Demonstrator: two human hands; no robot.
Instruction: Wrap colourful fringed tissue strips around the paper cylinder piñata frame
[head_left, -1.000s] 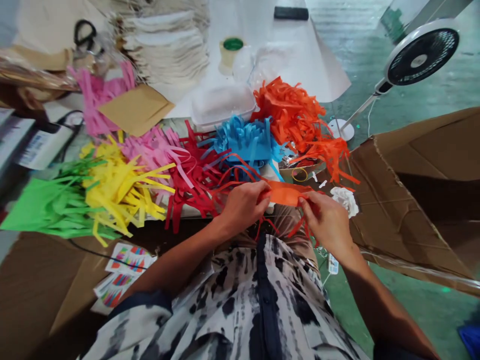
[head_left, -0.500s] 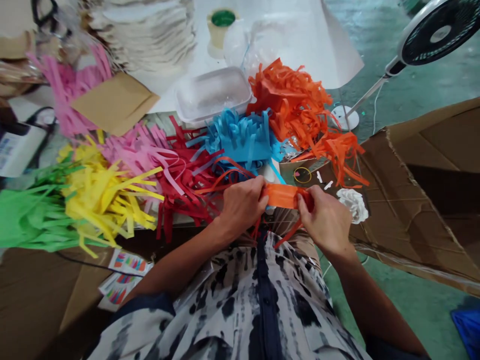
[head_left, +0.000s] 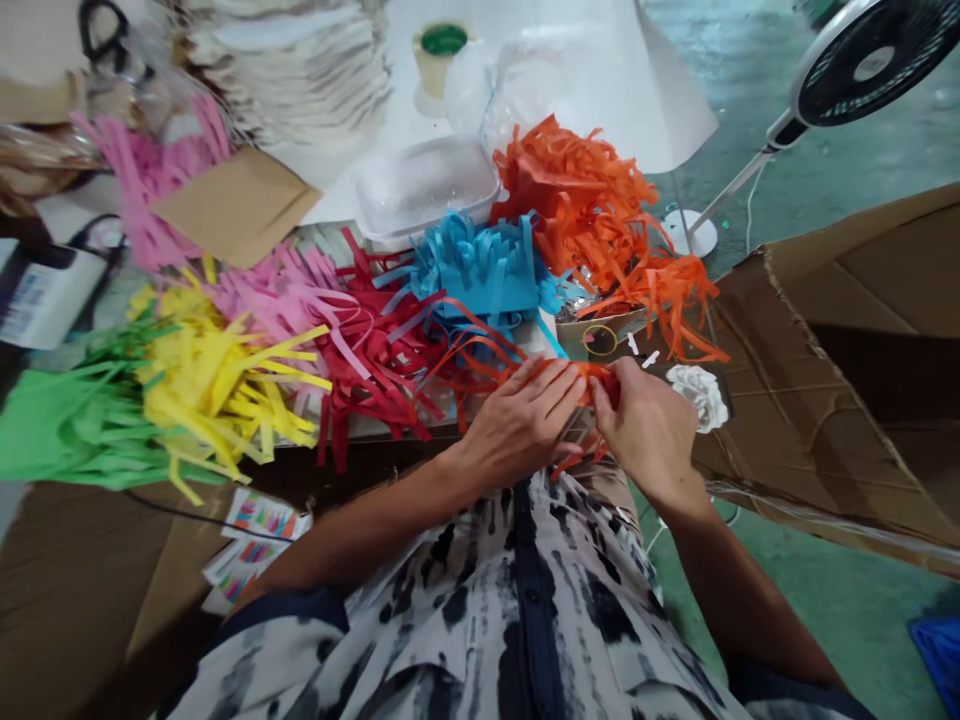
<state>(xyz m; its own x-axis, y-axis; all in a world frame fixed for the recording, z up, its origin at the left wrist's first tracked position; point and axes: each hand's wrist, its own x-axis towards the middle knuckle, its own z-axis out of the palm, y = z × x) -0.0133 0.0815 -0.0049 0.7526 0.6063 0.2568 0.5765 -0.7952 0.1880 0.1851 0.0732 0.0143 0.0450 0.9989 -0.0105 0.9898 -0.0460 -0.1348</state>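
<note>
My right hand [head_left: 651, 425] pinches one end of an orange fringed paper strip [head_left: 598, 372] between thumb and fingers, just in front of my waist. Over the strip's other part lies my left hand [head_left: 521, 415], its fingers stretched out flat and covering most of the paper. Loose orange-red fringes trail out to the left and below the hands. Right behind them on the table sits a bunch of blue fringed paper [head_left: 480, 275], with red fringed paper [head_left: 379, 345] to its left. A larger pile of orange fringed paper [head_left: 585, 220] rests behind my right hand.
Yellow [head_left: 225, 375], green [head_left: 75, 425] and pink fringed paper [head_left: 281, 285] spread leftward. A white plastic tray [head_left: 427, 190], a tape roll [head_left: 442, 65] and a brown envelope [head_left: 240, 205] lie farther back. Right stand a cardboard box [head_left: 825, 400], a white paper flower [head_left: 697, 397] and a fan [head_left: 874, 65].
My left hand has moved right and gone from gripping the strip's left end to lying flat over it. The orange paper is now mostly covered. My right hand keeps its pinch.
</note>
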